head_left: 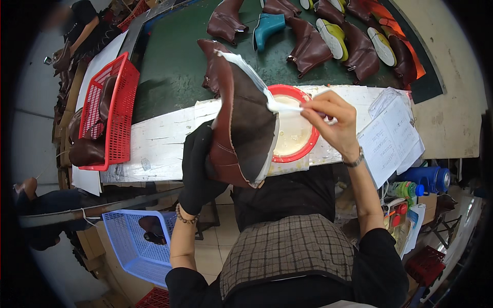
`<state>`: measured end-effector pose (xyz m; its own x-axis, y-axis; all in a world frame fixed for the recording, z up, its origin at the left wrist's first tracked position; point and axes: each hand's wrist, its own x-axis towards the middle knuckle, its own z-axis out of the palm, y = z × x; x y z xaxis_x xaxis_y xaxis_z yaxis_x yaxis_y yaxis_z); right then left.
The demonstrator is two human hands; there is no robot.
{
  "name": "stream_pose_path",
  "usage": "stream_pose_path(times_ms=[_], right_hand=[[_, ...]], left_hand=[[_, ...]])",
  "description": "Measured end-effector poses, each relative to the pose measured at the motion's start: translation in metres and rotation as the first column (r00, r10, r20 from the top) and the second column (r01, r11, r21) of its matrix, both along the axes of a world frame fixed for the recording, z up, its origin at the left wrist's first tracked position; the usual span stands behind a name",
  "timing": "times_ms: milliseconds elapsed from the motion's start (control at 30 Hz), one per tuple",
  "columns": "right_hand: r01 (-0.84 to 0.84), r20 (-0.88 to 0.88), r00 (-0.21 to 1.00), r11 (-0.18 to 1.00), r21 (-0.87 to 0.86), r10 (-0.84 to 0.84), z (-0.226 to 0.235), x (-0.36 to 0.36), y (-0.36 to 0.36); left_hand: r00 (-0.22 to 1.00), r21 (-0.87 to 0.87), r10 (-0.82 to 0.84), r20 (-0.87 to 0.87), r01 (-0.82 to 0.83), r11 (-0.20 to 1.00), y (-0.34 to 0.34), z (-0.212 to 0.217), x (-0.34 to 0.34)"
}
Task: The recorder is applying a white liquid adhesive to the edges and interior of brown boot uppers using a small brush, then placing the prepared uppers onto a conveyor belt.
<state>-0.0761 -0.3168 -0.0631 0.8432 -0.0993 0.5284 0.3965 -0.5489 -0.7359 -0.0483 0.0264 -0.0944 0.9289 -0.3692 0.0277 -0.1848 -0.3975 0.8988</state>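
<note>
In a black glove, my left hand point(196, 167) grips a brown leather boot upper point(224, 146), tilted so its dark, open underside faces me. White paste coats part of its lower edge. My bare right hand point(335, 119) pinches a small brush point(288, 107), whose white-covered tip touches that coated edge. Beneath the brush is a red-rimmed bowl point(311, 141) of creamy white paste, partly hidden by the boot upper. The fingers of my left hand are partly hidden behind the leather.
Several brown boot uppers point(309, 47), some with yellow-green soles, lie across the green tabletop point(169, 66) near a teal boot-shaped form point(267, 30). A red basket point(123, 118) of boots stands left, a blue basket point(123, 241) below. Papers point(390, 138) and bottles point(436, 178) are right.
</note>
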Motion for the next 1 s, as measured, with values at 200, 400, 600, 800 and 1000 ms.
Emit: stream_pose_path(times_ms=[200,400,600,800,1000], right_hand=[[0.004,-0.044,0.999,0.999,-0.038,-0.005,0.007,-0.021,-0.011],[0.061,0.095,0.994,0.998,-0.027,-0.058,0.016,-0.003,-0.017],[-0.061,0.026,0.998,0.998,0.022,0.060,0.009,-0.036,0.007],[-0.096,-0.010,0.995,0.995,0.026,0.096,0.012,-0.048,0.017],[-0.024,-0.174,0.984,0.995,0.102,0.042,-0.004,-0.038,0.003]], left_hand=[[0.932,0.004,-0.053,0.358,0.055,0.998,-0.028,0.012,0.007],[0.806,-0.047,0.002,0.592,0.031,0.998,-0.045,0.013,0.018],[0.733,-0.089,0.085,0.675,-0.033,0.995,-0.057,0.009,0.036],[0.424,-0.008,0.035,0.905,-0.066,0.998,-0.074,0.016,0.049],[0.652,0.117,-0.048,0.756,-0.062,0.991,-0.050,0.018,0.045]])
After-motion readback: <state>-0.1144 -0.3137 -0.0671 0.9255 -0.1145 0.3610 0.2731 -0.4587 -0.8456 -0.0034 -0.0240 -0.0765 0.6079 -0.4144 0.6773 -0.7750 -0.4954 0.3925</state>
